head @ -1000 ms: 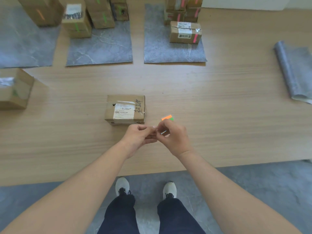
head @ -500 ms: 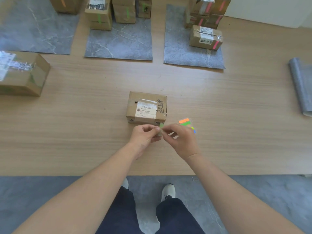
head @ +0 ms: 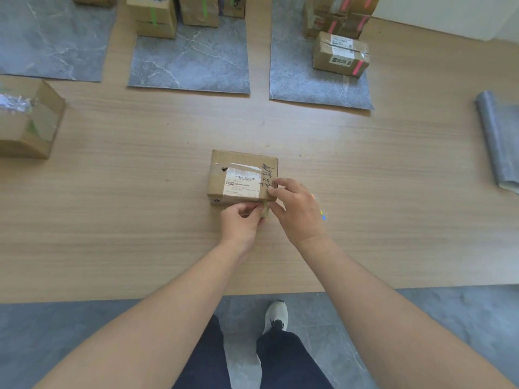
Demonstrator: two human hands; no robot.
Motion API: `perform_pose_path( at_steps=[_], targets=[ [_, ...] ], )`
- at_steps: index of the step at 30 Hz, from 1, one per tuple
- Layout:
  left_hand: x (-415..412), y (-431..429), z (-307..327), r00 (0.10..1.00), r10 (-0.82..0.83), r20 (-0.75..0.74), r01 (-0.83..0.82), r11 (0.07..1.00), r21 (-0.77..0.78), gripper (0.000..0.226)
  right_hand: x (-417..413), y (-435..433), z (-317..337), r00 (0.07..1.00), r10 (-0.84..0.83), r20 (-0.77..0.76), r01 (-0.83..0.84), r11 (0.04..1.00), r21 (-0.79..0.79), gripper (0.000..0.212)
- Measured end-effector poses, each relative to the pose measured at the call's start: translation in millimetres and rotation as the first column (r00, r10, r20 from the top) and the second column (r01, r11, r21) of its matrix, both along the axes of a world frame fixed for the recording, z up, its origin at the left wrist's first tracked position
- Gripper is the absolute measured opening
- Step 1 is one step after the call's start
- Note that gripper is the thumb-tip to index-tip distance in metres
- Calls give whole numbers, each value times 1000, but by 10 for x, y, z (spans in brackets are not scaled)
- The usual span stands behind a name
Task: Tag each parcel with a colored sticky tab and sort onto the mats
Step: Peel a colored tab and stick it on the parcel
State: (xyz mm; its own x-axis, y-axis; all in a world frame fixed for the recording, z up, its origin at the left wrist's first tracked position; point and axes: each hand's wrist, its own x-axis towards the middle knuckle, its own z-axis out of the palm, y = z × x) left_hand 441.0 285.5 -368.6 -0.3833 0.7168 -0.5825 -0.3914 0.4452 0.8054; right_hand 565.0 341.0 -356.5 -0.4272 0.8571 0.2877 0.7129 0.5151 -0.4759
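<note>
You stand at a broad wooden surface (head: 112,220) with a pale, straight grain running left to right; it fills most of your view and its near edge crosses the lower part of the picture. Below that edge you see a grey, stone-patterned floor (head: 56,346). Your dark trousers (head: 280,360) show at the bottom centre, and one white shoe (head: 276,314) with dark laces rests on the floor just beyond them, toe pointing toward the surface. In the far right corner a plain white wall (head: 449,15) meets the surface. At the right edge lies a grey sheet (head: 500,141), its near side curled up.
</note>
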Motion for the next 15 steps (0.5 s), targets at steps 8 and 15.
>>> perform_pose_path(
  at_steps=[8, 15],
  targets=[
    [-169, -103, 36, 998, -62, -32, 59, 994, -97, 13, -138, 25, -65, 997, -69, 42, 69, 998, -3, 33],
    [-697, -234, 138, 963, 128, -237, -191, 944, -267, 29, -219, -64, -89, 987, -155, -35, 147, 974, -172, 38]
  ],
)
